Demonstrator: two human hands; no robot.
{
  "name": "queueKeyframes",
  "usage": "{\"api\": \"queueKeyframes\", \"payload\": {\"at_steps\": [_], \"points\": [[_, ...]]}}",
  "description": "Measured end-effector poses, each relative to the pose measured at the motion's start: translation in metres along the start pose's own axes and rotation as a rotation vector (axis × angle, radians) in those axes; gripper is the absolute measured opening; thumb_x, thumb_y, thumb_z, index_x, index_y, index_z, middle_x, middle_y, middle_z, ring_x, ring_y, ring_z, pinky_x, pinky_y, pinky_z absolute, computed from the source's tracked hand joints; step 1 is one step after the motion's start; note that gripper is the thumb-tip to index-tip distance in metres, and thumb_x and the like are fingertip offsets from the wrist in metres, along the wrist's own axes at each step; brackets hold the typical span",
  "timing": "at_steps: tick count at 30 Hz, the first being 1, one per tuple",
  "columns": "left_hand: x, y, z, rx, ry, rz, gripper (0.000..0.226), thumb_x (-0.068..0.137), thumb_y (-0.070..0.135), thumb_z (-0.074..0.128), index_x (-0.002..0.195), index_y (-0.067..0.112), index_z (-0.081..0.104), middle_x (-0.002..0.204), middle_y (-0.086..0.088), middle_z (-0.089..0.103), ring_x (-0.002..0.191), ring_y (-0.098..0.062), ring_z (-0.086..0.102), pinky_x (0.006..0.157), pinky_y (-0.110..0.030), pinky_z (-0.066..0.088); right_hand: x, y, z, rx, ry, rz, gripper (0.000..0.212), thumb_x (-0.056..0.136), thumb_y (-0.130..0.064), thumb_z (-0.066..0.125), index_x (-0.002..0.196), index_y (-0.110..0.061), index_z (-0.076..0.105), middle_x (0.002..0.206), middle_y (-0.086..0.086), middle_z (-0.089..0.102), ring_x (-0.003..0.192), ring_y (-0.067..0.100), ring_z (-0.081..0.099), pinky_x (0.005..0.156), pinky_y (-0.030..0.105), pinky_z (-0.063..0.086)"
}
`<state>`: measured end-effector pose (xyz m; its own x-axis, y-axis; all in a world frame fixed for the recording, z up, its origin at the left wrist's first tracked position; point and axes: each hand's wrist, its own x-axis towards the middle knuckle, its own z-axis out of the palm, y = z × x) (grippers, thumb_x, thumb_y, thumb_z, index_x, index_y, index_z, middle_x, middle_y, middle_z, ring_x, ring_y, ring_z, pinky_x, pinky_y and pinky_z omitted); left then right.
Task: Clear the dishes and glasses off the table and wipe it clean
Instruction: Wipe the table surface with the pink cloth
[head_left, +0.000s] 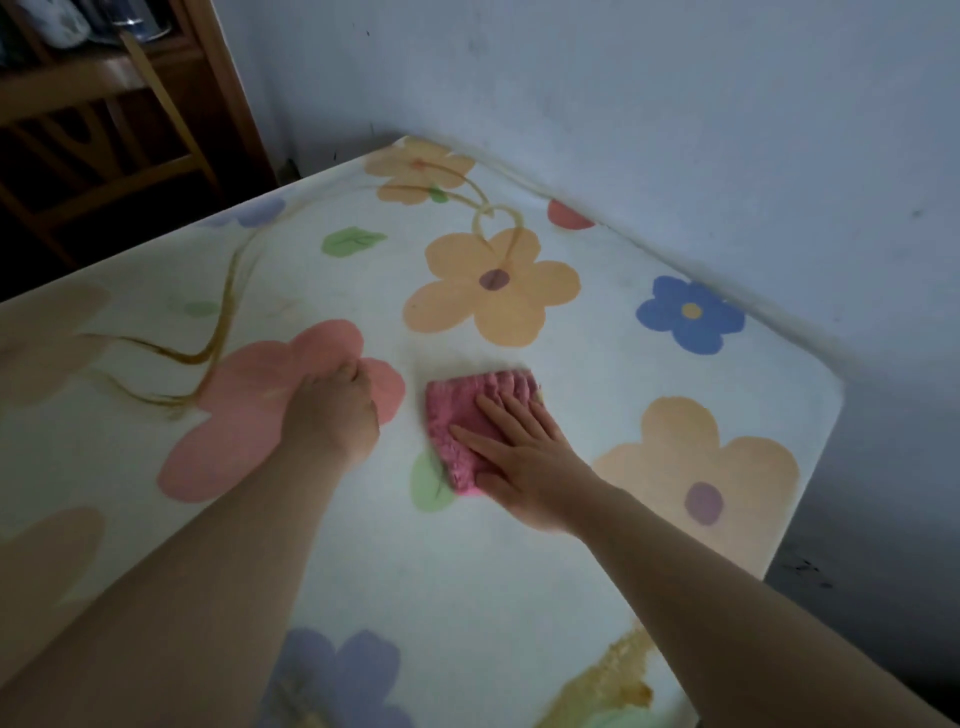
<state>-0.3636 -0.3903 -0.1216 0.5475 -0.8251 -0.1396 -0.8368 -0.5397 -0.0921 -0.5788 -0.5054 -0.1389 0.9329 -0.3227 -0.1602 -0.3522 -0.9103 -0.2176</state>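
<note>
Dimly lit, the table (519, 597) is set into a corner against the wall (675, 104), under a flowered cover. A pink cloth (457, 415) is laid flat near the middle and pressed down by the right hand (519, 462), fingers straight, nothing gripped. The left hand (332, 410) is rested on the cover just beside the cloth, apart from it. Its fingers are hidden, so its grip cannot be told.

Under flat pressure alone, the cloth may bunch or slip from under the palm; the cover, if loose, may be dragged.

A yellow-brown patch (613, 680) near the front cannot be judged as stain or print. Near and left edges are cut off.
</note>
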Motion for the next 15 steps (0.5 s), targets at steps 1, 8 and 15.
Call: {"api": "queueKeyframes", "payload": {"at_steps": [1, 8, 15], "points": [[0.001, 0.002, -0.003, 0.056, -0.043, 0.012, 0.050, 0.093, 0.018, 0.040, 0.141, 0.005, 0.040, 0.144, -0.010, 0.041, 0.127, -0.028, 0.045, 0.099, -0.035, 0.036, -0.017, 0.008, 0.001, 0.008, 0.008, 0.008, 0.066, 0.085, -0.060, 0.013, 0.149, -0.044, 0.018, 0.161, -0.002, 0.001, 0.148, 0.019, -0.010, 0.119, 0.041, -0.010], [0.010, 0.006, -0.004, 0.125, -0.169, -0.044, 0.057, 0.091, 0.022, 0.041, 0.145, 0.007, 0.033, 0.146, -0.007, 0.038, 0.133, -0.023, 0.039, 0.105, -0.036, 0.033, -0.073, 0.066, -0.004, 0.149, -0.008, 0.345, 0.066, 0.076, -0.055, 0.023, 0.140, -0.059, 0.005, 0.155, -0.019, -0.016, 0.146, 0.009, -0.017, 0.116, 0.030, -0.013], [0.019, 0.024, -0.014, -0.017, 0.023, -0.095, 0.030, 0.092, 0.029, 0.041, 0.111, 0.021, 0.062, 0.114, -0.002, 0.061, 0.109, -0.023, 0.057, 0.089, -0.033, 0.042, -0.022, 0.080, -0.012, 0.089, 0.040, 0.536, 0.065, 0.090, -0.071, 0.024, 0.149, -0.049, 0.006, 0.161, -0.008, -0.014, 0.147, 0.015, -0.016, 0.118, 0.037, -0.012]]}}
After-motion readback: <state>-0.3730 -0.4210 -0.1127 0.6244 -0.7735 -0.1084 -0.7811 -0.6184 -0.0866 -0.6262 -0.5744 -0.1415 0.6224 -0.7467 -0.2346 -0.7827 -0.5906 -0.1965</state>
